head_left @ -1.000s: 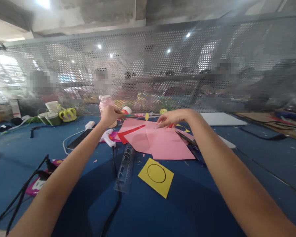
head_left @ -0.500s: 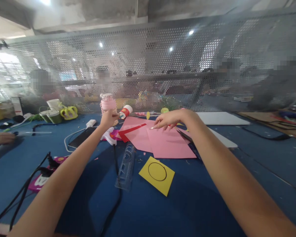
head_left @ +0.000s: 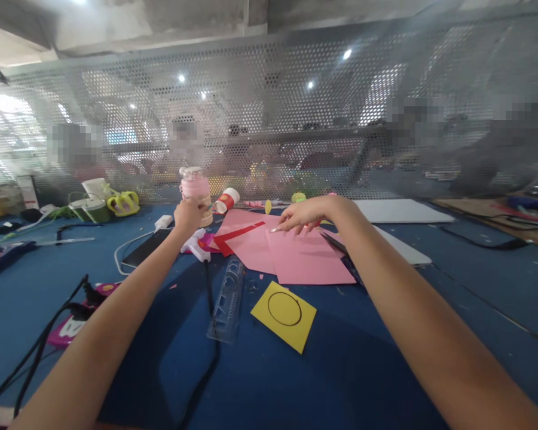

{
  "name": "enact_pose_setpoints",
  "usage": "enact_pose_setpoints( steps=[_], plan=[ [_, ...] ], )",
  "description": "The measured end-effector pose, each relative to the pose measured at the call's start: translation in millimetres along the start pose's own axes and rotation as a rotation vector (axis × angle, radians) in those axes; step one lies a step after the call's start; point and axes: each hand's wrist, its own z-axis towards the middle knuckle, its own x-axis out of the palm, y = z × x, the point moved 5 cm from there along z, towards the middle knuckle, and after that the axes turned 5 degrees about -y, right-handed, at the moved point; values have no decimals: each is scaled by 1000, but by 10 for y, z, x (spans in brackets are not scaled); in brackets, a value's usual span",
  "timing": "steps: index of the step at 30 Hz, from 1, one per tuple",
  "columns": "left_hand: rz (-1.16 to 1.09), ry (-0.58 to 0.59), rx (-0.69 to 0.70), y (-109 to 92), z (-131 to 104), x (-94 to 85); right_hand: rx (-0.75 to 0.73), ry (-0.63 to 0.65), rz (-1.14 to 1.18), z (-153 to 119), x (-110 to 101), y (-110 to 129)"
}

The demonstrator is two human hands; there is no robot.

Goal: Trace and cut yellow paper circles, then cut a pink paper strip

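Observation:
My left hand (head_left: 187, 216) is closed in a fist just in front of a pink bottle (head_left: 196, 186), with what looks like a thin pen's tip sticking out to its right. My right hand (head_left: 301, 216) hovers with fingers spread over the far edge of the pink paper sheets (head_left: 305, 257); something small and red shows under its fingers. A red paper strip (head_left: 237, 234) lies on the pink paper between my hands. Nearer me lies a yellow square with a drawn circle (head_left: 283, 315).
A clear stencil ruler (head_left: 226, 298) and a white glue gun (head_left: 196, 246) with a black cable lie left of the paper. A red and white glue tube (head_left: 228, 200), a white board (head_left: 401, 210) and cups (head_left: 94, 206) stand farther back. A perforated metal screen (head_left: 296, 119) closes the table's far side, with people behind it.
My left hand has drawn back slightly from the glue tube toward the bottle's base. My right hand stayed over the pink paper. Another person's hand at the left edge has gone.

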Motion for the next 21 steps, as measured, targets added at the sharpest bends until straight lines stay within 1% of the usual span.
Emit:
enact_pose_setpoints(
  steps=[5, 10, 13, 18, 21],
  plan=[
    [113, 1, -87, 81, 75, -126, -60, -10, -10, 26, -16, 2],
    [184, -7, -168, 130, 82, -193, 6, -15, -41, 7, -28, -15],
    [193, 16, -198, 137, 69, -194, 20, -19, -55, -33, -34, 7],
    [174, 65, -173, 81, 47, -199, 44, -29, -44, -65, -42, 19],
    [129, 81, -91, -62, 29, -221, 26, -19, -34, -43, -33, 7]
  ],
)
